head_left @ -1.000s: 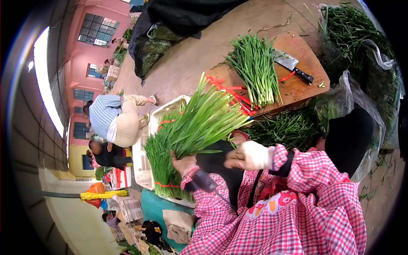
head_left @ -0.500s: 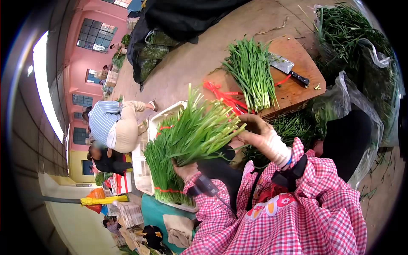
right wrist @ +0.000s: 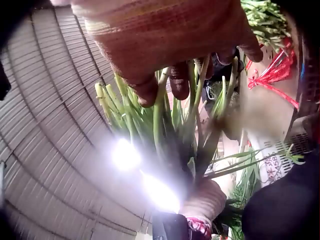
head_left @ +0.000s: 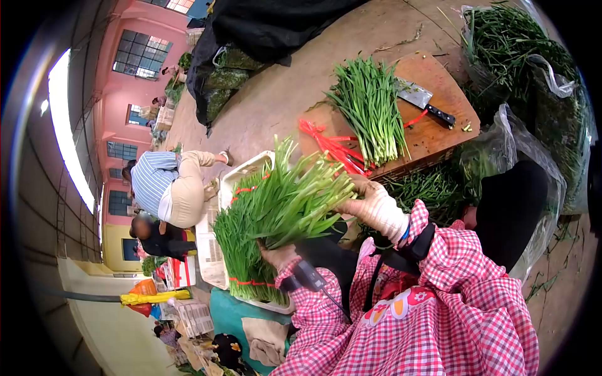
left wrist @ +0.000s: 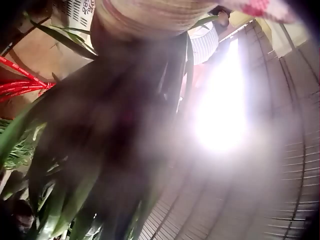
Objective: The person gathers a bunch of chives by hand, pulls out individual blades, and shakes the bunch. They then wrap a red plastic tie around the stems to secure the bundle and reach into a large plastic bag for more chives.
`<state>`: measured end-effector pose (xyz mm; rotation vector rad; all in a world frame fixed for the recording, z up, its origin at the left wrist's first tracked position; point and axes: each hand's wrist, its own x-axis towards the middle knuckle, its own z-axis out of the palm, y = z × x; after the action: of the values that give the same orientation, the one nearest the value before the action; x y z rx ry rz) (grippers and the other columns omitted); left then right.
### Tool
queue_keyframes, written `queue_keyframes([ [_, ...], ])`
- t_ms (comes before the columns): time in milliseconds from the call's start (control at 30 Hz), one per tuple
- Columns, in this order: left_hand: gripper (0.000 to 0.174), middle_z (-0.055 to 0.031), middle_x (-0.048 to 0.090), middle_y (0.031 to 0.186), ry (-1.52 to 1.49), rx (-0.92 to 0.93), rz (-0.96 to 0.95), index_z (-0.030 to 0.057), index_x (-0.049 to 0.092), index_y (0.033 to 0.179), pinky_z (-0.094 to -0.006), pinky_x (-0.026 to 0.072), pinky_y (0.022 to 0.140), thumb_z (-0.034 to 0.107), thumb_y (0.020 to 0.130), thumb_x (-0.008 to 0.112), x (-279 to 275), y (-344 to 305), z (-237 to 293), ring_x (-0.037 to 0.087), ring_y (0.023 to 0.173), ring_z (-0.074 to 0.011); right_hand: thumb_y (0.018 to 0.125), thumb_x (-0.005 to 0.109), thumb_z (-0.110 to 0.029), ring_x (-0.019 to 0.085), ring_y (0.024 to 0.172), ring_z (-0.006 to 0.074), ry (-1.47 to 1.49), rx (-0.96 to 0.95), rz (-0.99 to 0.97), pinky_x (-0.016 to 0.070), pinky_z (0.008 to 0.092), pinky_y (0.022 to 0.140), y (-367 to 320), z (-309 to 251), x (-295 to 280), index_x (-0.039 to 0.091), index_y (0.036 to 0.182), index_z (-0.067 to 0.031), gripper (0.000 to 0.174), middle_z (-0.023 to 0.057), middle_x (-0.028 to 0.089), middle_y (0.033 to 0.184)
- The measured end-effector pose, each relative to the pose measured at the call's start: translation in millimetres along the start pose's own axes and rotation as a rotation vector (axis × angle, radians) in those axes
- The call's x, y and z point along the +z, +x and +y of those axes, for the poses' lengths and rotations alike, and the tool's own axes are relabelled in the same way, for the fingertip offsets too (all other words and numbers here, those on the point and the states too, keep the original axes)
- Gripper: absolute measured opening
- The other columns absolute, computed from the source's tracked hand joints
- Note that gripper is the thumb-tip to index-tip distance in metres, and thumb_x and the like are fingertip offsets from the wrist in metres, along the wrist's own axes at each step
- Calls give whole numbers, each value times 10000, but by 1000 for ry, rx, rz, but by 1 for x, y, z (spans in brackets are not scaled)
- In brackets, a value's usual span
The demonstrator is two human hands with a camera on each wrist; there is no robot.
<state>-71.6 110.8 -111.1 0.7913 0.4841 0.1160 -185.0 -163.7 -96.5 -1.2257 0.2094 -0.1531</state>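
Observation:
A loose bunch of long green stalks [head_left: 295, 200] is held up in the head view, its pale ends toward the right. My left hand [head_left: 279, 257] grips the bunch from below at its leafy part; in the left wrist view dark leaves [left wrist: 75, 190] hang past that hand. My right hand [head_left: 376, 207], in a whitish glove, is at the pale ends. The right wrist view shows the fingers of my right hand [right wrist: 170, 40] bent down among the stalk ends [right wrist: 162, 100]. Behind the bunch, tied bundles [head_left: 241, 250] with red bands lie in a white crate [head_left: 210, 250].
A wooden board [head_left: 448, 88] carries another bunch [head_left: 370, 113], a cleaver [head_left: 417, 95] and red ties [head_left: 335, 147]. Plastic bags of greens [head_left: 520, 56] stand at the right. Black sheeting [head_left: 269, 28] lies at the top. A person in a striped shirt [head_left: 152, 182] bends at the left.
Over the last second my right hand has come up to the pale stalk ends, then moved slightly left with them. The bunch has shifted left and lower; my left hand still grips it.

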Motion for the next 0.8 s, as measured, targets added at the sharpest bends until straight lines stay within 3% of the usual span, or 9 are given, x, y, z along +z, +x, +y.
queue_keyframes([
  [133, 492, -152, 615, 1271, -27, 4, -131, 93, 613, 1258, -580, 424, 1009, 422, 916, 484, -10, 5, 0, 575, 1164, -379, 763, 751, -404, 619, 938, 184, 232, 310, -111, 525, 356, 773, -10, -16, 5, 700, 1072, -37, 482, 96, 665, 1052],
  [167, 498, -153, 609, 1279, -17, 27, -62, 92, 610, 1262, -576, 424, 1011, 427, 916, 482, -11, 6, -2, 572, 1168, -380, 769, 742, -422, 618, 939, 187, 310, 377, -135, 529, 369, 756, -13, -21, 6, 703, 1056, -26, 490, 97, 664, 1052],
  [200, 504, -154, 604, 1287, -8, 51, 8, 91, 606, 1266, -573, 424, 1013, 431, 917, 480, -8, 3, -6, 568, 1173, -382, 783, 717, -454, 612, 957, 194, 294, 257, -171, 528, 365, 764, -12, -19, 7, 696, 1047, -4, 522, 109, 662, 1046],
  [300, 517, -158, 585, 1311, 15, 74, 56, 92, 602, 1270, -571, 419, 1016, 445, 919, 461, -17, 9, -11, 555, 1184, -385, 779, 719, -426, 607, 979, 191, 275, 372, -122, 505, 330, 830, -14, -23, 10, 697, 1055, -6, 502, 115, 657, 1038],
  [367, 526, -155, 583, 1315, 25, 67, 39, 98, 600, 1274, -579, 407, 1022, 454, 916, 455, -18, 9, -12, 548, 1193, -382, 775, 723, -394, 607, 984, 187, 283, 216, -61, 490, 313, 861, -3, 7, 9, 692, 1068, -6, 487, 107, 654, 1032],
  [533, 524, -129, 593, 1311, 5, 0, 43, 117, 606, 1265, -591, 410, 996, 465, 912, 437, -4, -8, -15, 549, 1194, -376, 771, 731, -315, 615, 962, 178, 161, 4, 35, 484, 309, 869, 2, 1, 10, 690, 1094, -37, 429, 88, 648, 1031],
  [633, 511, -126, 590, 1314, 3, 11, 71, 110, 604, 1264, -576, 400, 1012, 453, 922, 441, -4, -7, -15, 541, 1202, -370, 779, 723, -313, 625, 953, 173, 77, 204, -42, 493, 319, 853, 1, -8, 6, 690, 1105, -49, 421, 98, 658, 1022],
  [800, 530, -143, 579, 1324, 0, 10, 7, 102, 590, 1285, -584, 385, 1033, 445, 899, 468, -10, -4, -12, 535, 1213, -365, 787, 718, -325, 645, 915, 193, 65, 68, -58, 507, 328, 823, 11, 23, 15, 688, 1091, -46, 413, 116, 683, 968],
])
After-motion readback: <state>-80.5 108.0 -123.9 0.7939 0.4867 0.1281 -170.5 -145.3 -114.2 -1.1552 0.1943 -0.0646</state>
